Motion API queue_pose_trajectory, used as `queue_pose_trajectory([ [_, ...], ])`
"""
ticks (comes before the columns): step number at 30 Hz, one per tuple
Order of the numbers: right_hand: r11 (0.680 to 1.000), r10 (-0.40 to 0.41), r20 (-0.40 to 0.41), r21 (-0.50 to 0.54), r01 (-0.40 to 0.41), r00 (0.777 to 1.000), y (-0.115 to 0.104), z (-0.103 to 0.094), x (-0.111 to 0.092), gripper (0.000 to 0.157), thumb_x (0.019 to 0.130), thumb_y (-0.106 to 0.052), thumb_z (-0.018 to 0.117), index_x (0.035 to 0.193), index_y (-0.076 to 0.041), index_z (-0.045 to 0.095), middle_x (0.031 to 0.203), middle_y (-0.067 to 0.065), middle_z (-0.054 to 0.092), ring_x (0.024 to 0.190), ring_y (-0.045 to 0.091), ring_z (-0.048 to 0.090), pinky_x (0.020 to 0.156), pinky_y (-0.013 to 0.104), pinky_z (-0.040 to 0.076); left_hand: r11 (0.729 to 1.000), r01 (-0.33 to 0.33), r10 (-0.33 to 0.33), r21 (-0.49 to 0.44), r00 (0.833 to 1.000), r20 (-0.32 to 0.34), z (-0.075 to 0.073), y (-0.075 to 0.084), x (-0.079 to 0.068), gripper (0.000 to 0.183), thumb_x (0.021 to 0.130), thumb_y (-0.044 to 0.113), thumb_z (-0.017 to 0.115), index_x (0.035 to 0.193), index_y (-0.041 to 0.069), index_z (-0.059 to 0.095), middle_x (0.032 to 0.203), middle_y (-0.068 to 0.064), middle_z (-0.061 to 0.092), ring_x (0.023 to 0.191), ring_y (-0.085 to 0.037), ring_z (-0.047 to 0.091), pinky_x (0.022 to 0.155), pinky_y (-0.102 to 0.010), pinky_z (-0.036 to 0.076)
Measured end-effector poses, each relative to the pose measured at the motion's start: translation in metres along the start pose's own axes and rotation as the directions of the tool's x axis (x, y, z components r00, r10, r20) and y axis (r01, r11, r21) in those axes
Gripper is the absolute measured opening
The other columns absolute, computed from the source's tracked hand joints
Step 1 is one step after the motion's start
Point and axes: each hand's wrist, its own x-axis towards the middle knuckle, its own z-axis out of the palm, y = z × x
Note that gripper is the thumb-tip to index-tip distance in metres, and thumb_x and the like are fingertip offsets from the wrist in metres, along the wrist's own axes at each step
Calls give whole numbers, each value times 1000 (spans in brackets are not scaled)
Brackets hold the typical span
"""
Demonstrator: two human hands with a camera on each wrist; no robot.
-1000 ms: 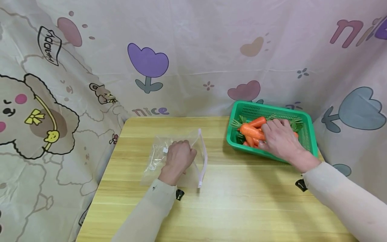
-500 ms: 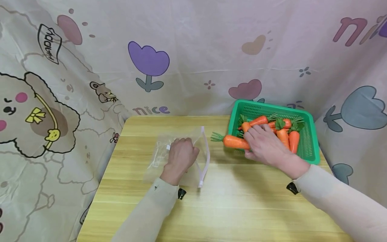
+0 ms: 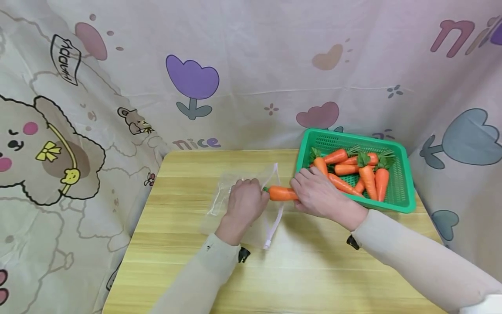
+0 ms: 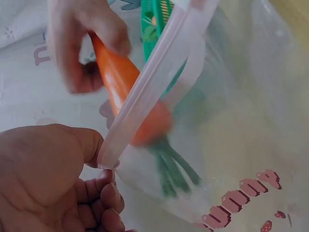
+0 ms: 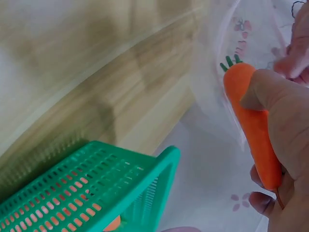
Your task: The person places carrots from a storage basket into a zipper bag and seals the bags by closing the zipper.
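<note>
And the carrot (image 3: 282, 193) points leafy end first into the mouth of the clear bag (image 3: 255, 229), with the basket (image 3: 409, 192) by the worktop's (image 3: 313, 279) far right corner! Right hand (image 3: 319, 192) curled round the tapered end, left hand (image 3: 247, 200) pinching the rim strip (image 4: 145, 92). Careful: those splayed stalks (image 4: 176, 171) might snag the strip, and a loose pinch could let the mouth sag.

Pale glare, soft shadows on tabletop (image 3: 294, 272)

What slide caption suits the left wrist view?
Right hand holds a carrot, leaves first, at the mouth of a clear bag the left hand pinches.
</note>
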Motion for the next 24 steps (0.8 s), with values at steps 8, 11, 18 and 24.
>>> queue_pose_trajectory([
  [8,1000,-26,59,-13,27,998,-10,10,19,30,79,-33,76,89,-11,59,84,4,57,84,27,54,75,38,35,998,-28,26,-64,999,-31,-3,20,-1,27,94,19,59,68,13,52,64,-1,50,64,-23,48,66,-33,40],
  [11,999,-53,56,-5,54,997,-12,16,22,32,80,-36,80,88,-11,60,83,2,57,83,25,52,74,36,33,988,0,-1,-155,1000,-6,-7,24,-1,27,94,20,57,69,13,51,64,0,49,65,-23,48,64,-32,39],
  [18,996,-87,37,13,86,996,-16,21,22,36,89,-45,79,88,-12,65,84,1,60,84,24,52,75,37,35,952,89,-75,-293,996,56,-16,26,-1,25,96,22,55,73,14,48,68,0,44,69,-21,46,61,-31,37],
  [24,996,-48,48,81,44,998,-13,16,15,27,92,-38,79,91,-14,67,89,1,63,88,24,56,78,37,39,943,111,-102,-313,994,46,-16,20,0,24,96,21,52,74,14,48,68,-1,44,66,-21,44,60,-32,36],
])
